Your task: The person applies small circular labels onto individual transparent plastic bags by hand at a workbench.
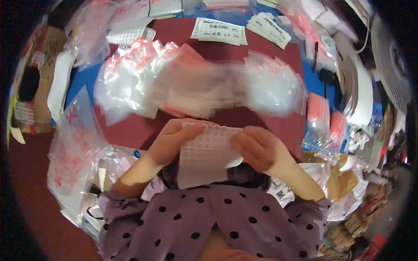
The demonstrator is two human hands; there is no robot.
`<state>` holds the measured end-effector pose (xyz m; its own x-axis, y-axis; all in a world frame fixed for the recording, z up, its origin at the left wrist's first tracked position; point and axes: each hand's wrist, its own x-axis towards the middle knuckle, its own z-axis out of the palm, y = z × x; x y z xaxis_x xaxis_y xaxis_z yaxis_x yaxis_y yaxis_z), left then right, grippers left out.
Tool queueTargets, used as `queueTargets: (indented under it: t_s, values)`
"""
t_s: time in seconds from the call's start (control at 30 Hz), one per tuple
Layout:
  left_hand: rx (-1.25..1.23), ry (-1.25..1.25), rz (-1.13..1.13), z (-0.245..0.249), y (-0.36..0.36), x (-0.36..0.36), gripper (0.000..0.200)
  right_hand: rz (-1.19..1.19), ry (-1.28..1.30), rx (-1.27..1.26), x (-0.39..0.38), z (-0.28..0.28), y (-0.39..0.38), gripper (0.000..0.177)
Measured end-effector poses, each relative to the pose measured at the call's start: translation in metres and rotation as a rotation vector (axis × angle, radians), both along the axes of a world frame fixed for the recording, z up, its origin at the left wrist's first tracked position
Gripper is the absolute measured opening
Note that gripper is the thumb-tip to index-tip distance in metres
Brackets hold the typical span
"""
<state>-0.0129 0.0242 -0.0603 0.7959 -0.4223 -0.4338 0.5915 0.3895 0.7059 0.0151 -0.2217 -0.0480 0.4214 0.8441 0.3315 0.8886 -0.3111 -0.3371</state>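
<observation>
A white sheet of stickers (209, 138) printed with rows of the letter G is held up close to my body, its lower part hanging down. My left hand (174, 137) is closed on the sheet's left edge, with the thumb across its face. At the right edge, the curled fingers of my right hand (257, 148) pinch the sheet and are slightly blurred. Just beyond, a pile of clear zip bags (126, 82) with red tops lies on the left. Another spread of clear bags (276, 85) lies on the right, and the area between them is smeared.
Handwritten paper slips (220, 31) and a fan of labels (269, 30) lie at the far side of the dark red mat (283, 130). Bundles of red-topped bags (318, 111) sit on the right. A large plastic bag (72, 148) stands at the left, and a fan (389, 56) at the far right.
</observation>
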Motion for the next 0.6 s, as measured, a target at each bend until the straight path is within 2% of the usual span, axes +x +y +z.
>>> queueTargets:
  t_s: [0.03, 0.07, 0.1, 0.17, 0.2, 0.23, 0.27, 0.3, 0.33, 0.4, 0.43, 0.5, 0.53, 0.6]
  values:
    - [0.159, -0.137, -0.022, -0.003, 0.003, -0.001, 0.029, 0.044, 0.029, -0.012, 0.001, 0.004, 0.002, 0.039]
    - [0.321, -0.269, -0.045, -0.006, 0.004, -0.001, 0.027, 0.039, 0.39, 0.054, 0.006, 0.014, 0.008, 0.033]
    - [0.302, -0.264, -0.021, -0.007, 0.005, 0.0, 0.027, 0.056, 0.393, 0.028, 0.015, 0.024, 0.009, 0.033]
    - [0.974, -0.865, -0.154, -0.006, 0.007, 0.003, 0.025, -0.017, 0.679, 0.045, 0.038, 0.035, 0.008, 0.021]
    - [0.969, -0.852, -0.145, -0.011, 0.004, 0.008, 0.025, -0.212, 0.787, 0.032, 0.051, 0.033, 0.011, 0.023]
    - [1.179, -1.126, -0.1, -0.017, -0.005, 0.013, 0.026, -0.204, 0.51, 0.124, 0.075, 0.017, 0.017, 0.023]
    - [1.385, -1.405, -0.05, -0.023, -0.014, 0.015, 0.027, -0.24, 0.627, 0.148, 0.095, 0.002, 0.025, 0.026]
    - [1.38, -1.4, -0.047, -0.029, -0.02, 0.017, 0.027, -0.276, 0.735, 0.173, 0.108, -0.007, 0.034, 0.028]
    - [1.401, -1.372, -0.088, -0.037, -0.025, 0.02, 0.031, -0.274, 0.735, 0.163, 0.114, -0.009, 0.046, 0.028]
    - [1.412, -1.324, -0.13, -0.046, -0.028, 0.02, 0.034, -0.099, 0.71, 0.122, 0.116, -0.017, 0.069, 0.033]
    - [1.403, -1.341, -0.115, -0.05, -0.028, 0.02, 0.035, -0.1, 0.72, 0.112, 0.119, -0.02, 0.074, 0.033]
    - [1.382, -1.351, -0.096, -0.053, -0.027, 0.021, 0.035, -0.173, 0.498, -0.043, 0.123, -0.027, 0.079, 0.033]
    - [1.334, -1.338, -0.079, -0.052, -0.026, 0.022, 0.035, -0.173, 0.502, -0.057, 0.127, -0.023, 0.078, 0.033]
    - [1.28, -1.32, -0.053, -0.051, -0.027, 0.022, 0.036, -0.327, 0.22, -0.356, 0.137, -0.01, 0.07, 0.03]
